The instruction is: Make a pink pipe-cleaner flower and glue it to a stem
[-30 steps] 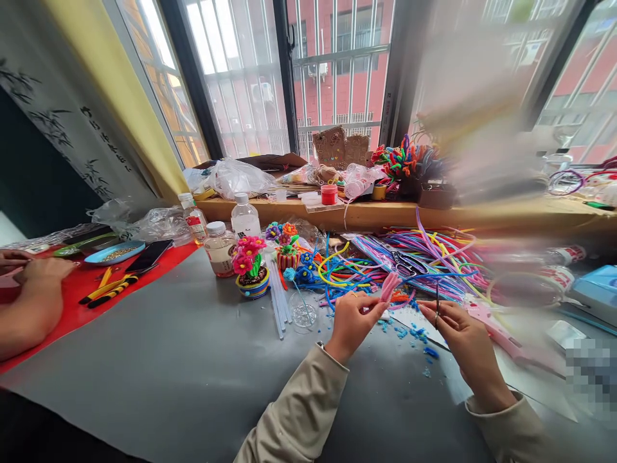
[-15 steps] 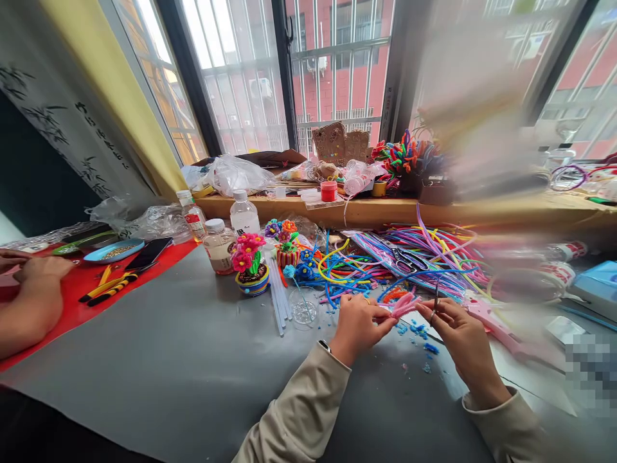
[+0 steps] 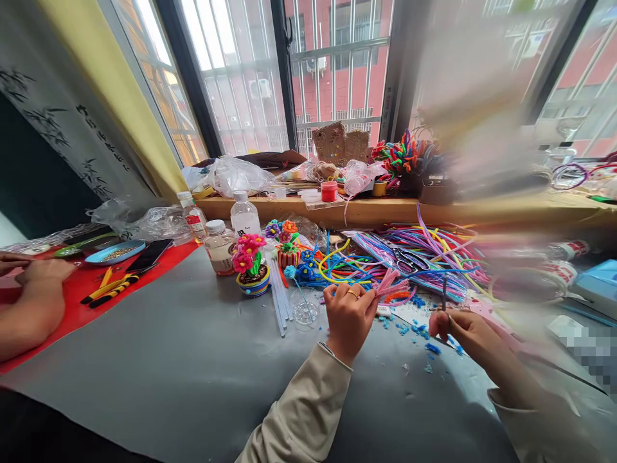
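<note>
Item one: a pink fuzzy bundle [image 3: 391, 287], right of centre in the frame, its loose ends fanning toward the upper right. Your left hand [image 3: 349, 316] pinches it between thumb and fingers, grip closed; a gold-coloured ring [image 3: 353, 292] sits on one finger. Your right hand [image 3: 466, 331], at lower right and apart from the bundle, is closed around a slim dark tool [image 3: 444, 294] pointing upward (its lower part is hidden by your fingers).

Between and below your hands: blue clippings [image 3: 420, 330], scattered on the grey tabletop [image 3: 193, 379].

Behind the bundle: a heap of coloured fuzzy stems [image 3: 457, 247], with black-handled scissors [image 3: 409, 260] lying among them.

Left of your left hand: a clear dish [image 3: 304, 315] with a light-blue flower [image 3: 289, 272] leaning out of it; pale translucent sticks [image 3: 278, 302]; a pink-flowered pot [image 3: 253, 281]; two bottles at centre left.

Upper middle: a red jar [image 3: 329, 191] on the wooden sill [image 3: 274, 207].

Far left: another person's hand [image 3: 49, 273] over a red mat [image 3: 161, 270], with a blue dish [image 3: 99, 257], a dark phone [image 3: 150, 254] and yellow-and-black tools [image 3: 113, 290] nearby.
</note>
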The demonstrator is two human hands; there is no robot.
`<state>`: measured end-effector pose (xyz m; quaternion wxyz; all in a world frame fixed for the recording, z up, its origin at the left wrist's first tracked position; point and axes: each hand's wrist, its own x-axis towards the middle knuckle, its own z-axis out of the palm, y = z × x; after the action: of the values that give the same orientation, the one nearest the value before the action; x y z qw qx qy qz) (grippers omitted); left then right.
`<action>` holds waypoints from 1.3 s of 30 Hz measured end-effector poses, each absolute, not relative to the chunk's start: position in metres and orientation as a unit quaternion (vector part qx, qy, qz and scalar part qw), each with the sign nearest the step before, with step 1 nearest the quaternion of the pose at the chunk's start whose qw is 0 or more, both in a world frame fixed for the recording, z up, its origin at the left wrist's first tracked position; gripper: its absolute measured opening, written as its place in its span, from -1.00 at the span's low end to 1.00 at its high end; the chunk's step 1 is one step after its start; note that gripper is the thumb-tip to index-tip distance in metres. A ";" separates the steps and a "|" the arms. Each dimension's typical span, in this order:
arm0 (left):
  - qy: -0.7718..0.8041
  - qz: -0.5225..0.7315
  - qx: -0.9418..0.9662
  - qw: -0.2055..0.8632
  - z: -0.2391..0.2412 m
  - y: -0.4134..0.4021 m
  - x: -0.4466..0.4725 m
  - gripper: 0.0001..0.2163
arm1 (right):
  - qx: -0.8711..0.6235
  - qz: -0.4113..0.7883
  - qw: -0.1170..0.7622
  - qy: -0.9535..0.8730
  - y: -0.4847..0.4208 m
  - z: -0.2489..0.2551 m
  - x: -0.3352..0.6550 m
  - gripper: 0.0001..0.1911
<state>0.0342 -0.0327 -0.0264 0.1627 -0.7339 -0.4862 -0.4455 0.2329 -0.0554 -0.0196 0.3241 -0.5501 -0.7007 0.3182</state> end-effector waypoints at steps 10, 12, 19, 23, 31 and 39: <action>-0.469 -0.437 -0.728 0.244 -0.026 -0.031 0.031 -0.90 | -0.473 0.287 0.193 -0.810 -0.057 -0.035 0.225 -0.51; -0.467 -0.433 -0.730 0.249 -0.026 -0.031 0.031 -0.90 | -0.487 0.267 0.195 -0.808 -0.057 -0.035 0.226 -0.51; -0.437 -0.430 -0.737 0.285 -0.026 -0.031 0.031 -0.89 | -0.533 0.222 0.160 -0.800 -0.056 -0.032 0.227 -0.54; -0.435 -0.422 -0.741 0.291 -0.027 -0.031 0.031 -0.88 | -0.548 0.208 0.142 -0.798 -0.057 -0.030 0.227 -0.54; -0.427 -0.424 -0.739 0.303 -0.027 -0.031 0.031 -0.90 | -0.560 0.189 0.128 -0.797 -0.057 -0.028 0.225 -0.53; -0.432 -0.417 -0.743 0.296 -0.026 -0.032 0.031 -0.90 | -0.562 0.176 0.130 -0.798 -0.057 -0.026 0.224 -0.53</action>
<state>0.0311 -0.0317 -0.0261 0.2963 -0.7432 -0.4315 -0.4167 0.2237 -0.0574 -0.0256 0.1299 -0.5615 -0.7979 0.1765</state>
